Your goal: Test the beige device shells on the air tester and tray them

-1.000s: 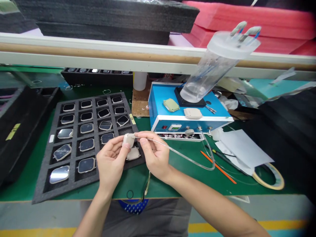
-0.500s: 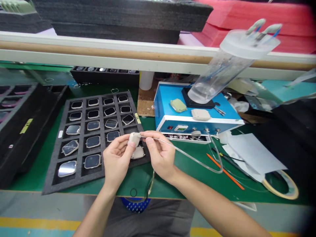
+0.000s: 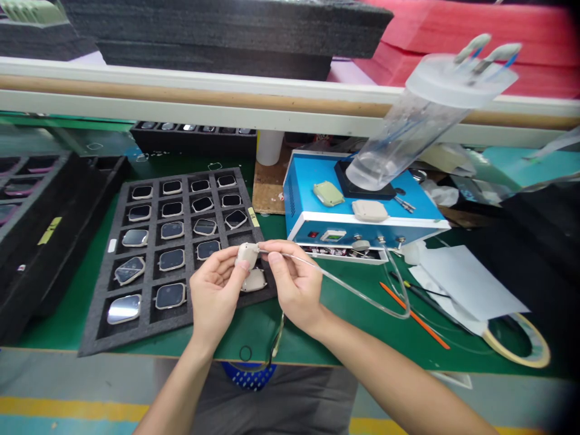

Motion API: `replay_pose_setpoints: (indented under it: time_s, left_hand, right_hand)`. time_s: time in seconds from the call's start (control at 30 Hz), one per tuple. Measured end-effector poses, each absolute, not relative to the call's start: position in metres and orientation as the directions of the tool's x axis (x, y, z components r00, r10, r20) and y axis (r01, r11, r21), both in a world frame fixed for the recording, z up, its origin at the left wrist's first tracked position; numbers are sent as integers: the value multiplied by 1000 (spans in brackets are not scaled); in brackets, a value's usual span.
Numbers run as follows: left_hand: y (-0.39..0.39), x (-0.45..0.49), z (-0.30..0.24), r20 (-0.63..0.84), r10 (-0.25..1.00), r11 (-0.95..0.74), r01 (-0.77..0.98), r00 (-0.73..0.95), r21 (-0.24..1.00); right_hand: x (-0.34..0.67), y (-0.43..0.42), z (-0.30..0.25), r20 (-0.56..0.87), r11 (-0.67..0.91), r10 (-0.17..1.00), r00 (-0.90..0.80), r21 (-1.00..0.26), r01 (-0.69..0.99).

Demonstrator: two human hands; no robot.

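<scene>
My left hand is closed on a beige smartwatch case, held by its edges above the foam tray. In a pinch, my right hand grips the end of a clear air tube, whose metal tip meets the case's upper right edge. From there the tube loops to the front of a blue machine. Below the hands, another beige watch case lies face down in the grey foam tray. Several watches with dark screens, such as a smartwatch, fill other compartments of it.
On the blue machine rest a green case, a beige case and a tilted clear cylinder. To the right lie an orange stick, white paper and a tape roll. Dark foam trays stand left.
The hands, watch case and tube tip keep the same position against each other. Only a very slight shift of the whole view shows.
</scene>
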State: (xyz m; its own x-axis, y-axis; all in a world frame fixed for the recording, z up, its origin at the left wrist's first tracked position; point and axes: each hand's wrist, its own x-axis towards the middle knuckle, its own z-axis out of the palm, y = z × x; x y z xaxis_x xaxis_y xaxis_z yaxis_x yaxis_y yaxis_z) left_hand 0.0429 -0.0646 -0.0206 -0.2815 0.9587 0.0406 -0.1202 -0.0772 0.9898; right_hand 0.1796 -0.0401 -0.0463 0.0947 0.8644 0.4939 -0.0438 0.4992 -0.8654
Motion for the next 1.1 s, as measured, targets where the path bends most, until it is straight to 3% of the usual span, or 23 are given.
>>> replay_pose_setpoints:
  time_s: [1.1]
  left_hand:
    - [-63,43,-21,40,957,-81,-130,-286,988]
  right_hand:
    - [179,-39,-48,492,498,867,82,-864,-71]
